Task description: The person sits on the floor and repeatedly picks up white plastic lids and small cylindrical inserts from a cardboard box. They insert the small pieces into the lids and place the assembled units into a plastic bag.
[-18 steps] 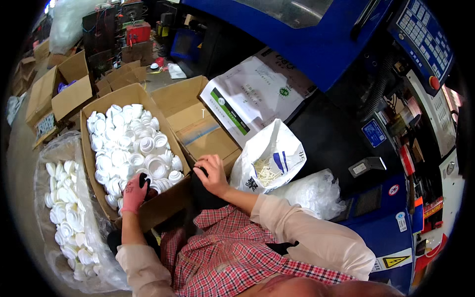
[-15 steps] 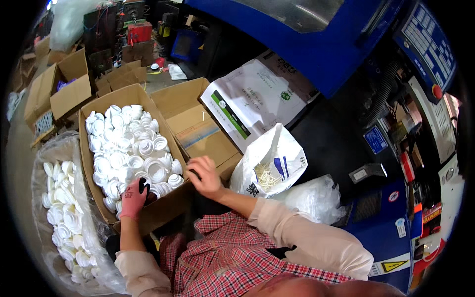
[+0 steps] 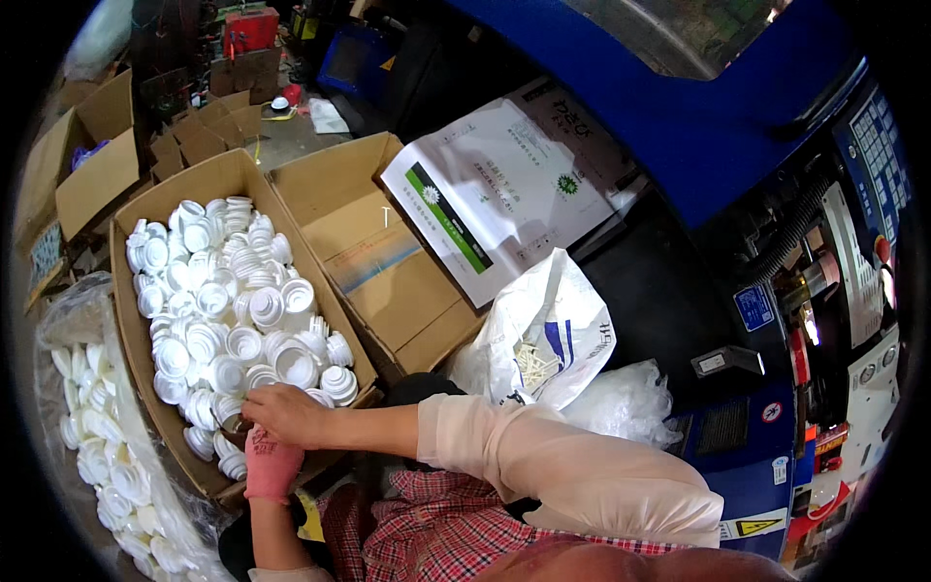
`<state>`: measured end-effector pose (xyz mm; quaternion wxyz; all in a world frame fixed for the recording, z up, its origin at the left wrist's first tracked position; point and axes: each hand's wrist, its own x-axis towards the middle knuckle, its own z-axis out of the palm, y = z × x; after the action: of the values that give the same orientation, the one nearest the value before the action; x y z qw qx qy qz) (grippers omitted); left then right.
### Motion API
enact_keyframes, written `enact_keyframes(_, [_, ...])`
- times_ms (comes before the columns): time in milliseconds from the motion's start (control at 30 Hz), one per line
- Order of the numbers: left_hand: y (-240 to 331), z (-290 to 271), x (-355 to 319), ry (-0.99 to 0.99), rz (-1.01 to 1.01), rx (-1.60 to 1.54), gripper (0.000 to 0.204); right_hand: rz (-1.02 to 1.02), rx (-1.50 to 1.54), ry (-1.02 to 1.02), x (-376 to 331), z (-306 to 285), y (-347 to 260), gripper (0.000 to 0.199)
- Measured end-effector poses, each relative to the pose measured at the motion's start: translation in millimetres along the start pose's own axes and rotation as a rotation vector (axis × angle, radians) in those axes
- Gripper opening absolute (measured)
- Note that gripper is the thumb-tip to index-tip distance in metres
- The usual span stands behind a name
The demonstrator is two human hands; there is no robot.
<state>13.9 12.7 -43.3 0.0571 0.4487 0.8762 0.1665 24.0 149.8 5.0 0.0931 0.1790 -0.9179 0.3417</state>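
Observation:
My left hand (image 3: 272, 468), in a pink glove, is at the near edge of a cardboard box (image 3: 145, 388) heaped with white round ridged plastic pieces (image 3: 208, 301). Across the top of it lies my bare right hand (image 3: 293, 415), covering the gloved fingers. The right fingers are bent and pressed together by the left hand; what they hold, if anything, is hidden. Just beyond the right fingertips are several of the white pieces (image 3: 229, 407).
A second cardboard box (image 3: 388, 281) adjoins on the right, with a printed white carton sheet (image 3: 495, 184) beside it. A white sack (image 3: 572, 339) holds thin pale sticks. A bag of white pieces (image 3: 112, 466) stands left; a blue machine (image 3: 669, 126) fills the right.
My right hand has moved left from the box's right edge onto my left hand. The left hand has dropped slightly nearer to me. The view has shifted.

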Motion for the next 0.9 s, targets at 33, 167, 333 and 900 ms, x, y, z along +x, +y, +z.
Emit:
enact_keyframes(33, [0.6,-1.0,1.4,0.004,0.016,-0.013,0.022,-0.006,-0.007,0.000,-0.5,2.7,4.9,0.023])
enact_keyframes(167, [1.5,3.1,-4.2,-0.115,0.004,0.098,0.026,-0.001,-0.049,-0.018,-4.4,2.5,-1.1,0.017])
enact_keyframes(333, [5.0,14.1,-12.9,-0.257,0.024,0.117,0.037,-0.013,-0.092,-0.106,-14.8,6.9,-2.2,0.012])
enact_keyframes(900, [17.2,7.9,-8.9,-0.320,0.037,0.080,0.039,0.023,-0.117,-0.276,-20.7,6.0,-0.3,0.017])
